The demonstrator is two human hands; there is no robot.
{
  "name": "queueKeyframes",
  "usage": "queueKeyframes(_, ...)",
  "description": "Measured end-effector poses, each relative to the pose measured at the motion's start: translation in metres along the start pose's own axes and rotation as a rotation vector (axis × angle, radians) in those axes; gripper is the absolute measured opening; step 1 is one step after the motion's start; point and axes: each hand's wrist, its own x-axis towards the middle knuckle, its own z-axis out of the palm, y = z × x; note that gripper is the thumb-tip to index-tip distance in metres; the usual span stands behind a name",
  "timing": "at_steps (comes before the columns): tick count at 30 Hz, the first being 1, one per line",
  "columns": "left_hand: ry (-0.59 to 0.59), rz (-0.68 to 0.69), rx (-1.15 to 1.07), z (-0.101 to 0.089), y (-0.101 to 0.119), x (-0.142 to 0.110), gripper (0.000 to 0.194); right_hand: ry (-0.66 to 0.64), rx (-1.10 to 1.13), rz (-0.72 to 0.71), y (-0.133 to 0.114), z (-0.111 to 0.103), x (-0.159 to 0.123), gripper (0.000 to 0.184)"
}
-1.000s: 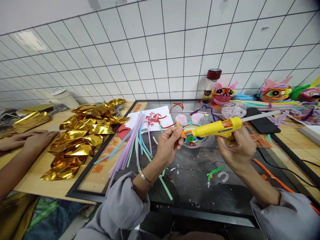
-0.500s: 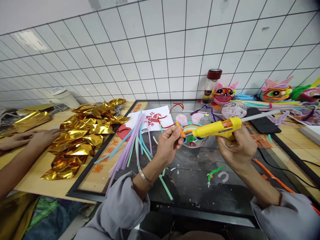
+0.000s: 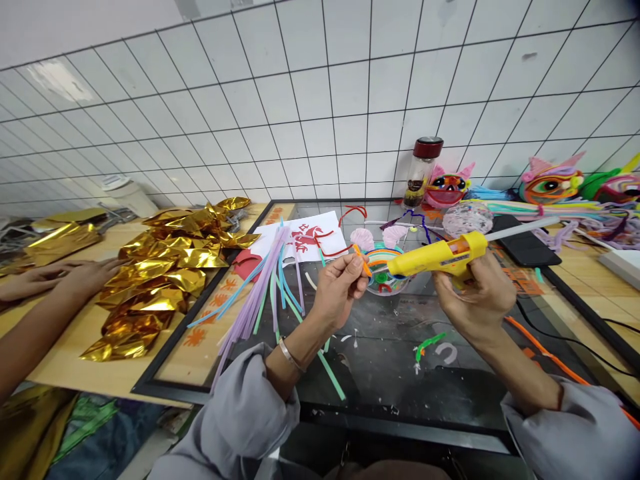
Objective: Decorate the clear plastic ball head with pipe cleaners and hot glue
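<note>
Pinched between the thumb and fingers of my left hand (image 3: 340,287) is a small bent piece of orange pipe cleaner (image 3: 362,260). My right hand (image 3: 475,293) is closed round the grip of a yellow hot glue gun (image 3: 440,259), whose nozzle points left and lies close to the orange piece. A white glue stick (image 3: 523,229) juts from the gun's back end. Behind the nozzle, partly hidden, sits a round craft face (image 3: 384,256) of coiled coloured pipe cleaners with two pink ears.
Purple, blue and green pipe cleaners (image 3: 260,287) lie left of my hand, over a white sheet (image 3: 333,223). Gold foil (image 3: 160,280) is piled near another person's hands (image 3: 75,280). Behind stand a lidded bottle (image 3: 423,173), a phone (image 3: 525,241) and finished craft faces (image 3: 553,181).
The glue gun has shifted very slightly to the right, its nozzle still by the orange piece. My left hand has barely moved.
</note>
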Motion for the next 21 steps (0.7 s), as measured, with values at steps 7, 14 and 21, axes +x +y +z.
queueKeyframes(7, -0.023, -0.014, -0.006, 0.0008, -0.0004, -0.0016, 0.039, -0.018, 0.036, -0.037, -0.0013, 0.0007, 0.0017, 0.019)
queueKeyframes(14, 0.003, -0.017, 0.011, 0.0005, 0.0006, -0.0011, 0.043, -0.021, 0.067, -0.032, 0.0009, 0.0007, 0.0012, 0.020)
queueKeyframes(21, -0.010, -0.032, 0.013, 0.0020, 0.0005, -0.0030, 0.042, -0.051, 0.054, -0.022, 0.0030, -0.0007, 0.0001, 0.016)
